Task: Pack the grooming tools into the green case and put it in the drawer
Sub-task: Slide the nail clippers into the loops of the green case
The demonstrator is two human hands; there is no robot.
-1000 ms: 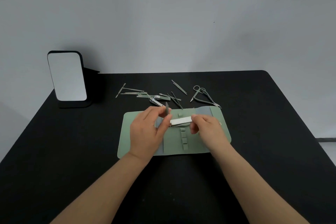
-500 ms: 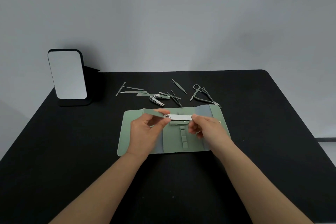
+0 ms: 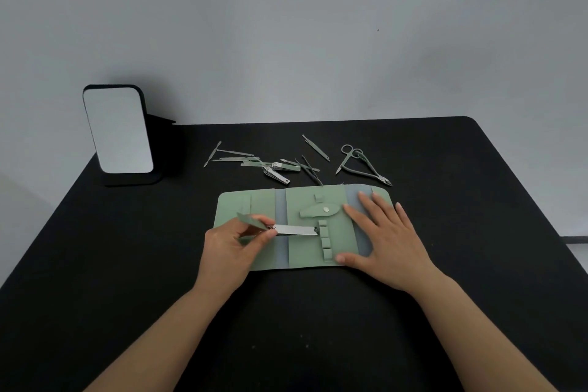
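Note:
The green case lies unfolded flat on the black table, with a snap strap and a column of small loops in its middle panel. My left hand pinches the green lever end of a silver nail clipper, whose far tip touches the top loop. My right hand rests flat, fingers spread, on the case's right panel. Behind the case lie several loose tools: another clipper, files and pushers, tweezers, scissors and nippers.
A small mirror on a black stand sits at the table's back left corner. The table's right edge curves away at the back right, with a grey wall behind. No drawer is in view.
My right hand let go of the clipper and moved right, flattening onto the case. My left hand lowered the clipper onto the middle panel, its tip now at the loops.

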